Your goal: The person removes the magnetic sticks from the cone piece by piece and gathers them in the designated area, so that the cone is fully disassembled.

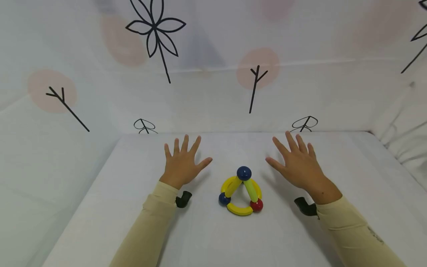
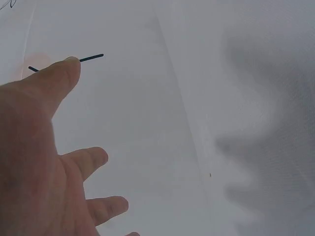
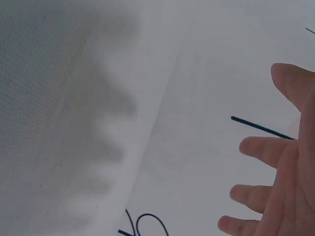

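Observation:
Between the two hands, on the white table, stands a small structure of balls and rods. Curved yellow rods [image 1: 239, 210] form a ring at its base, with a blue ball [image 1: 224, 199] at the left and a red ball [image 1: 256, 205] at the right. Straight yellow-green rods [image 1: 251, 190] lean up to a larger blue ball [image 1: 244, 173] on top. To its left the left hand [image 1: 181, 167] is held with fingers spread, touching nothing. The right hand [image 1: 298, 167] is likewise spread, to the right of the structure. Both wrist views show bare palms and finger shadows.
The white-covered table [image 1: 133, 222] reaches back to a white cloth wall [image 1: 207, 100] printed with black plant outlines and pink spots. Cloth also hangs at both sides. A dark wrist-camera piece [image 1: 184, 199] shows by the left sleeve, another [image 1: 305, 207] by the right.

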Demonstrator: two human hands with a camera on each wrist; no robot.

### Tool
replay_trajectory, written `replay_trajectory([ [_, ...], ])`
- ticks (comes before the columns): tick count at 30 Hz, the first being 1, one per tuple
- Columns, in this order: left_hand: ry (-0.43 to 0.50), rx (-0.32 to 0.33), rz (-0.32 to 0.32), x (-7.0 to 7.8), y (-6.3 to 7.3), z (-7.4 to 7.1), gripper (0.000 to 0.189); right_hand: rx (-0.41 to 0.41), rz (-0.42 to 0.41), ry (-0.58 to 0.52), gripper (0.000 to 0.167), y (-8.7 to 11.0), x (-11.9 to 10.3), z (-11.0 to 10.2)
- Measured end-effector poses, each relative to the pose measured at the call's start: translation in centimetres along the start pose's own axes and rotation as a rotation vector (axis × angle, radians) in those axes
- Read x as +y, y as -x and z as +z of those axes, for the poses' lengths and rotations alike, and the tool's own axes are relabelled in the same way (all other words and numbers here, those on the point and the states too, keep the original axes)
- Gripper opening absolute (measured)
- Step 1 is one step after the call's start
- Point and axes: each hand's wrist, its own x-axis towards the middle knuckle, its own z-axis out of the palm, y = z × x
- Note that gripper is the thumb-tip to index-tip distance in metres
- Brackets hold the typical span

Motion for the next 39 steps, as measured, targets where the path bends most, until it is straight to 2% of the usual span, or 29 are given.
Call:
replay_trajectory([
  [3,0.011,0.014,0.008,0.1,-0.1,0.0,0.085,0.002,-0.003,-0.015,0.075,0.0,-0.1,0.0],
  [6,0.056,0.077,0.037,0.5,-0.1,-0.2,0.079,0.060,-0.017,-0.088,0.065,0.0,-0.5,-0.3],
  [8,0.129,0.125,0.088,1.0,0.0,-0.4,0.072,0.127,-0.029,-0.180,0.054,0.2,-1.0,-0.7],
  [10,0.235,0.139,0.177,1.6,0.2,-0.7,0.063,0.211,-0.056,-0.295,0.041,0.6,-1.6,-1.2],
  [12,0.343,0.084,0.280,2.3,0.5,-1.0,0.056,0.282,-0.103,-0.404,0.030,1.0,-2.2,-1.5],
  [14,0.434,-0.023,0.365,2.9,1.0,-1.2,0.052,0.336,-0.171,-0.486,0.022,1.6,-2.7,-1.8],
  [16,0.477,-0.147,0.406,3.5,1.4,-1.1,0.052,0.356,-0.242,-0.543,0.019,2.1,-3.3,-1.9],
  [19,0.495,-0.273,0.430,4.3,1.7,-0.9,0.058,0.340,-0.321,-0.608,0.018,2.8,-4.1,-1.9],
  [24,0.568,-0.371,0.447,5.4,2.0,0.1,0.065,0.224,-0.372,-0.669,0.021,3.5,-5.4,-1.5],
  [30,0.754,-0.411,0.498,5.8,2.1,1.9,0.048,0.108,-0.435,-0.678,0.030,3.6,-6.1,-0.3],
  [34,0.819,-0.418,0.519,6.2,2.0,2.5,0.038,0.085,-0.469,-0.686,0.031,3.7,-6.1,0.1],
  [39,0.886,-0.417,0.543,6.5,2.0,2.8,0.037,0.032,-0.467,-0.695,0.032,3.5,-6.3,0.0],
])
